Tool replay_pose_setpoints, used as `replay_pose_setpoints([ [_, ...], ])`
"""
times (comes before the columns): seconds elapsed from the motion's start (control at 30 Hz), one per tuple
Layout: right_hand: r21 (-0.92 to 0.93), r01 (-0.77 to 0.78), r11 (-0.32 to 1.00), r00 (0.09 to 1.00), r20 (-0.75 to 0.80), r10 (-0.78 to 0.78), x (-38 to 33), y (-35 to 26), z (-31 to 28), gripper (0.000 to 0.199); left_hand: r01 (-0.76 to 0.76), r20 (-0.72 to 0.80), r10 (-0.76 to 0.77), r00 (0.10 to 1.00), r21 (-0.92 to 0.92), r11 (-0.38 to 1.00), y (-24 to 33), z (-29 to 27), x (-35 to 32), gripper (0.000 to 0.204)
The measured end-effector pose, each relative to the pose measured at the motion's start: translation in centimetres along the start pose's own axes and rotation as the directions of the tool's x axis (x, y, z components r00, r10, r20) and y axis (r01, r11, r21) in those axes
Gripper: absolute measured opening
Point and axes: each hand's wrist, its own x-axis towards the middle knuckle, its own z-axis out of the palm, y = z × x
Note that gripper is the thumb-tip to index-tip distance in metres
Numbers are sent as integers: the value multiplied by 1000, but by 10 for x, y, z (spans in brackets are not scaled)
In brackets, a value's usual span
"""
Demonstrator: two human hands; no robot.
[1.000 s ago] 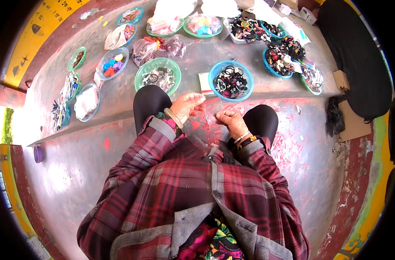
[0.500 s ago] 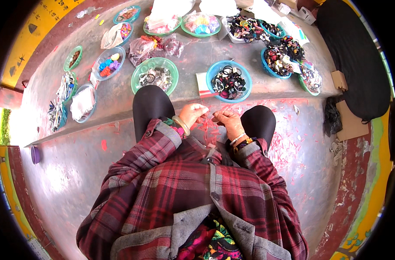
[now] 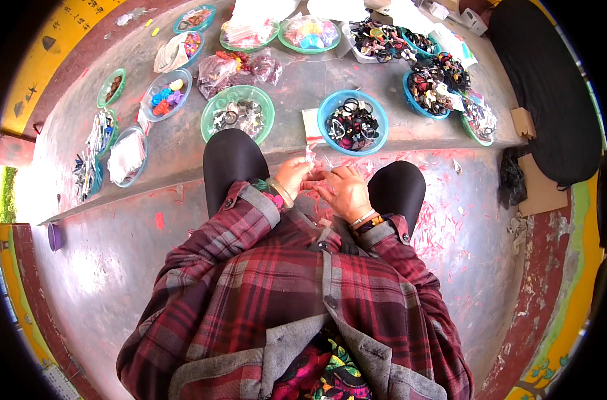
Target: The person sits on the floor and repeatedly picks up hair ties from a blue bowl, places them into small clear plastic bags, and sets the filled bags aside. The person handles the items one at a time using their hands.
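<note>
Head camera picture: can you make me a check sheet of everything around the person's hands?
Surface: grey concrete step and floor, strewn with pink scraps.
Job's things: small clear packet pinched at the left hand's fingertips; too small to tell more.
Clutter: blue bowl of dark hair ties, green bowl of rings and bands, more bowls of colourful bits behind, clear bags, a black mat with cardboard at the right.
Grippers: left hand and right hand close together between the knees, fingers curled on the packet.
Cables: nothing seen.
Surroundings: yellow painted border, red painted edge, purple cup far left.
</note>
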Motion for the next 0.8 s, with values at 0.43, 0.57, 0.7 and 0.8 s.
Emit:
replay_pose_setpoints([
  [0.43,732,-659,171,697,509,505,-12,33,15,13,11,289,-38,957,96,995,0,-5,3,17],
  [0.57,699,-704,122,649,565,508,-10,31,9,14,-17,118,-3,993,167,986,0,-9,2,16],
  [0.7,656,-749,96,621,643,447,-7,26,4,15,-29,96,4,995,261,965,-3,-15,7,19],
  [0.8,670,-731,127,649,627,431,-10,29,6,15,-9,122,-23,992,255,967,-2,-11,3,21],
])
